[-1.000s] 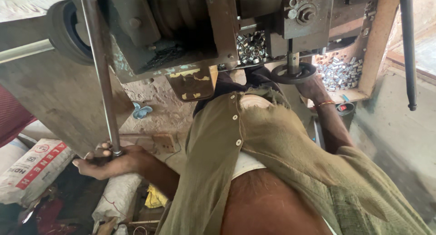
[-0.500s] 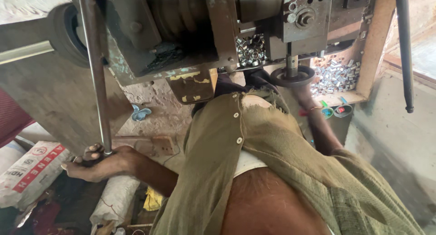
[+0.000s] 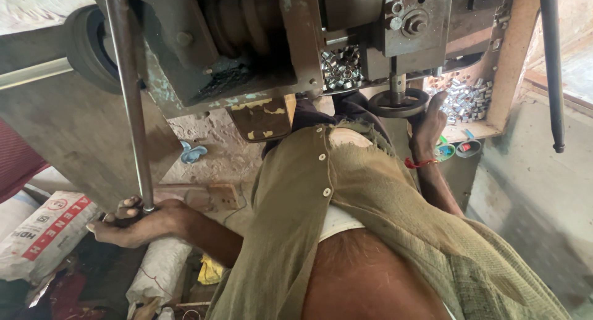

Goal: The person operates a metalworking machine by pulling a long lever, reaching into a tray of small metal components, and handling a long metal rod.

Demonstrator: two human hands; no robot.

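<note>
- The long steel lever rod [image 3: 131, 104] ran down from the machine at twelve o'clock to my left hand [image 3: 137, 221] at about eight o'clock, and I had my fingers curled shut around its lower end.
- My right hand [image 3: 427, 127] was up at two o'clock, fingers wrapped partly around the rim of the round black handwheel [image 3: 398, 102] under the press head [image 3: 407, 20].
- A red thread [image 3: 420, 164] circled that wrist.
- Just past the handwheel, at two o'clock, a heap of small shiny metal rings [image 3: 464, 97] lay on the bench [image 3: 460, 133]; a second lot [image 3: 340, 67] sat inside the machine frame at twelve.
- My olive shirt [image 3: 346, 209] hung open down the middle.
- At eight o'clock, below my left hand, white printed sacks [image 3: 46, 233] lay on the floor.
</note>
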